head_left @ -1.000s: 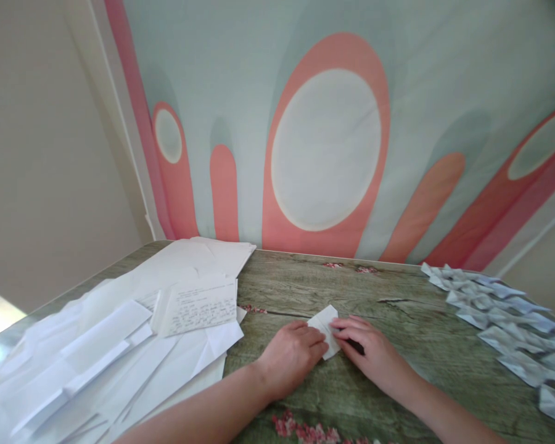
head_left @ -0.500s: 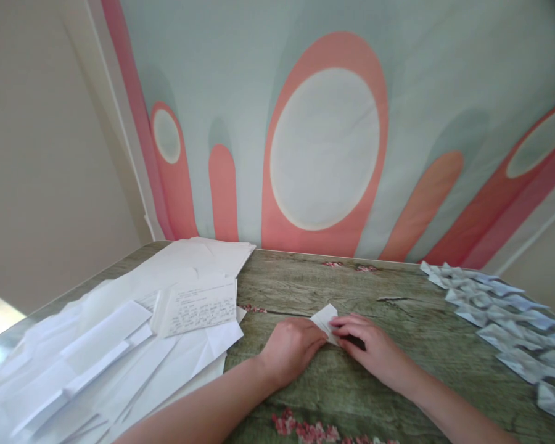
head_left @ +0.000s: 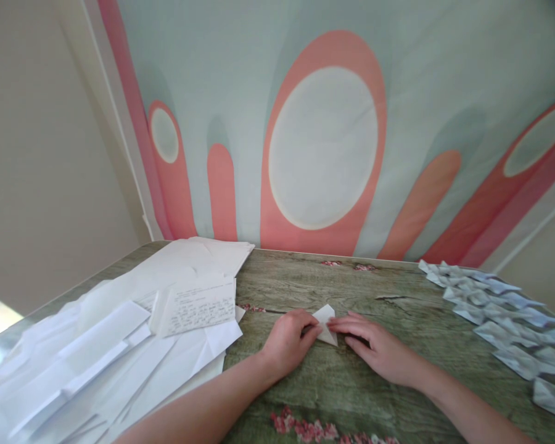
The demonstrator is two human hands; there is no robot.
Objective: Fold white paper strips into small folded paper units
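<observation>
A small piece of folded white paper lies on the table between my hands, its pointed tip facing away from me. My left hand is closed at the paper's left side, with curled fingers and the thumb at its edge. From the right, my right hand reaches over with fingers stretched out. Its fingertips rest on the paper's right side, while the thumb stands apart from them. Parts of the paper are hidden under the fingers of both hands.
A spread of loose and folded white sheets covers the table's left side, with a handwritten sheet on top. Several folded paper pieces stand in rows at the right. Behind the wood-patterned table rises a patterned wall panel.
My left hand has shifted slightly up and away, its thumb now showing. The right thumb has moved off the paper, and more of the paper's lower part shows.
</observation>
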